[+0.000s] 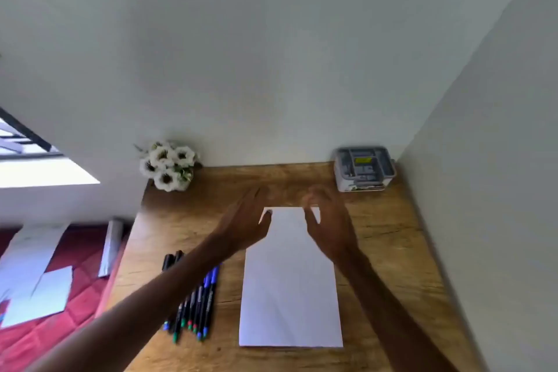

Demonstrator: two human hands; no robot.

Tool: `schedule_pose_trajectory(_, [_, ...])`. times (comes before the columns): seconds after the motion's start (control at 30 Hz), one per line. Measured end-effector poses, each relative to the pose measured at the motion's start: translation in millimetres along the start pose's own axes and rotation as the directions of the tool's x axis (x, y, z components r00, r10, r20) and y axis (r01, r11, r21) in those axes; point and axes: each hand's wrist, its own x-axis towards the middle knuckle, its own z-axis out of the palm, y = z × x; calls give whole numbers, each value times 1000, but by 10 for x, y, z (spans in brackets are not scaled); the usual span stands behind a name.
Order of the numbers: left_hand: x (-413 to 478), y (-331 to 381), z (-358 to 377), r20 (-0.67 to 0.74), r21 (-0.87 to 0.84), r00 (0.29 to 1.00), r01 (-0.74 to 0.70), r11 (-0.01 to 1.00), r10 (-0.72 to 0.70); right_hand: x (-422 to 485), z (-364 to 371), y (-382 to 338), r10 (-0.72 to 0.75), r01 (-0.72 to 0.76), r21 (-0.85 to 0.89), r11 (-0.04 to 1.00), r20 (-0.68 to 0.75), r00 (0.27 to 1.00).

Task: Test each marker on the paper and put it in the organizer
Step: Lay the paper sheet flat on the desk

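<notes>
A white sheet of paper (290,284) lies lengthwise on the wooden desk (386,251). Several markers (196,305) with black barrels and blue, green and red ends lie in a row to its left, partly hidden by my left forearm. A grey organizer (364,167) stands at the desk's far right corner. My left hand (246,220) hovers over the paper's far left corner with fingers stretched out and holds nothing. My right hand (327,222) is over the far right corner, blurred, fingers loosely bent, holding nothing.
A bunch of white flowers (167,164) stands at the desk's far left corner. Walls close the desk at the back and right. Left of the desk is a red bed (60,311) with loose papers on it.
</notes>
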Motion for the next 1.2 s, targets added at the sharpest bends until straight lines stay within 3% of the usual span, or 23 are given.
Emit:
schedule_pose_trajectory(0.1, [-83,-239,450,59,41,998,23,999,-26,-292,521,345,42,-40,-36,999,55,998])
schedule_pose_trajectory(0.17, [-35,-374,721,24,34,1000,7,999,-8,-367,792,579,100,-94,-73,993,83,991])
schedule_pose_trajectory(0.27, [127,-506,1016,-21,0,998,-59,998,59,-244,1016,813,34,-32,-120,992,10,999])
schedule_pose_trajectory(0.4, [207,-616,1330,-74,87,987,-135,987,142,-214,1133,933,-104,91,-161,983,-79,991])
schedule_pose_trajectory(0.67, [158,-677,1411,-157,115,963,-203,972,220,-205,1199,1015,-163,143,-177,974,-104,981])
schedule_pose_trajectory(1.2, [-30,-491,1327,-170,187,977,-97,977,130,-309,1108,743,-106,103,-223,969,-2,994])
